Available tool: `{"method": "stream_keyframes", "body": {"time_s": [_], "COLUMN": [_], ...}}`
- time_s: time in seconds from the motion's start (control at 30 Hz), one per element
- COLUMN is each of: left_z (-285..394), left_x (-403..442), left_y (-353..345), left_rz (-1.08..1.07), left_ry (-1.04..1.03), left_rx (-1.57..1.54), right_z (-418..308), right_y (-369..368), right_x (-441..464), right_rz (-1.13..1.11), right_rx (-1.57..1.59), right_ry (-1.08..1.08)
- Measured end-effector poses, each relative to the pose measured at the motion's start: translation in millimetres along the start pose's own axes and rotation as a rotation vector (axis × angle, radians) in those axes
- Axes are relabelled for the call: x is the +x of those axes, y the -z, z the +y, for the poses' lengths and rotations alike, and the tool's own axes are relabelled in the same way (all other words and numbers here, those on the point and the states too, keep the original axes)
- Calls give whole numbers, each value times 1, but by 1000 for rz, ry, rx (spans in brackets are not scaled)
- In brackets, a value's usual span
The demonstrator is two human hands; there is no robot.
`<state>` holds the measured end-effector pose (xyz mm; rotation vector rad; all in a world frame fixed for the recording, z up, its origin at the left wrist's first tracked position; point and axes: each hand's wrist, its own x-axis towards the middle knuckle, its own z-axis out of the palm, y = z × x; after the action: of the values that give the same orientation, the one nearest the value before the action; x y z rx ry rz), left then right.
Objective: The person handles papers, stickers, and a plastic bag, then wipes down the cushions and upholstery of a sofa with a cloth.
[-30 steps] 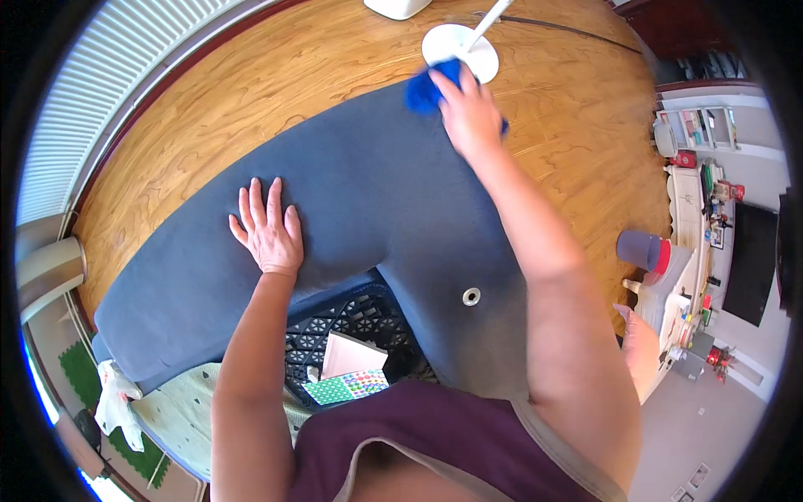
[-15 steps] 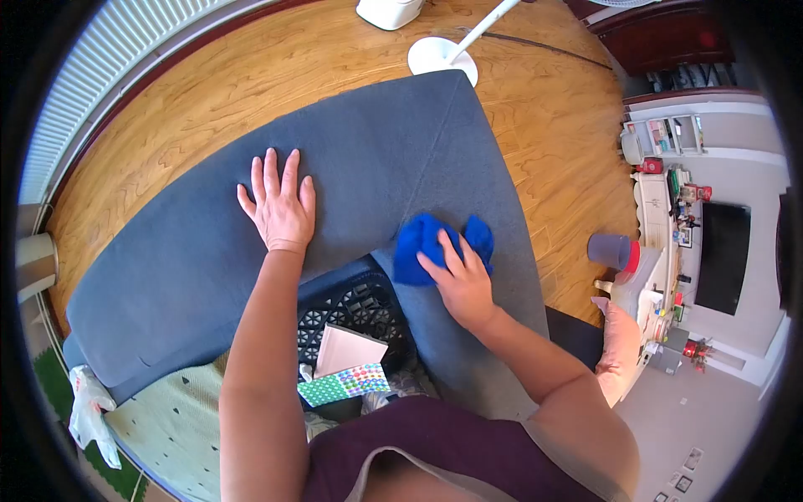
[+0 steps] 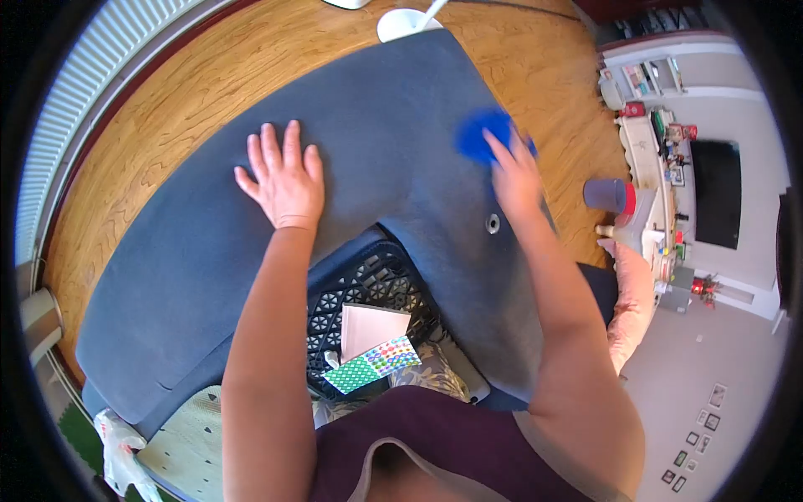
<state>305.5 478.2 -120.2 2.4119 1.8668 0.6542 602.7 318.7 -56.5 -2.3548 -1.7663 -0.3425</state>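
Note:
My left hand (image 3: 288, 182) lies flat with fingers spread on the grey-blue upholstered sofa (image 3: 368, 109). Over the sofa's right part, near its outer edge, my right hand (image 3: 512, 171) presses on a blue cloth (image 3: 481, 138); both are blurred by motion. Below that hand a small round metal-rimmed fitting (image 3: 493, 223) is set in the upholstery. Close to my body a black plastic crate (image 3: 381, 272) holds a pale pink box or book (image 3: 372, 329) and a green card with coloured dots (image 3: 360, 374).
A white round stand base (image 3: 406, 25) is on the wooden floor beyond the sofa. At the right are a bucket (image 3: 604, 194), a white cabinet (image 3: 642, 151) and a wall television (image 3: 717, 194). A white plastic bag (image 3: 121, 448) sits at lower left.
My right hand and the blue cloth swept from the far corner towards me, then out to the right edge, uncovering the round fitting. My left hand stays flat on the sofa. The view has shifted.

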Motion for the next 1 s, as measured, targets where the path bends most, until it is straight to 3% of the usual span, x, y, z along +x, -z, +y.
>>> {"method": "stream_keyframes", "body": {"time_s": [0.03,0.1,0.17,0.27,0.43,0.53,0.7,0.87,1.0], "left_z": [0,0,4,10,17,19,15,3,-7], "left_x": [1,0,1,-1,-8,-11,-9,-8,-8], "left_y": [3,5,7,6,-7,-12,-14,-20,-29], "left_rz": [-12,-32,-46,-83,-81,-36,-35,73,203], "left_ry": [6,14,23,26,-1,-28,-16,-64,-116], "left_rx": [-11,-63,-94,-84,14,39,77,129,238], "right_z": [19,59,78,26,-63,-94,-139,-131,-57], "right_y": [18,50,51,29,-6,-26,-83,-81,-45], "right_x": [-42,-142,-201,-169,-41,28,132,134,42], "right_rz": [7,-86,-93,23,173,128,339,241,132], "right_rx": [-7,24,-53,-84,133,271,347,229,96], "right_ry": [6,-318,-505,-603,-184,-66,54,10,-50]}}
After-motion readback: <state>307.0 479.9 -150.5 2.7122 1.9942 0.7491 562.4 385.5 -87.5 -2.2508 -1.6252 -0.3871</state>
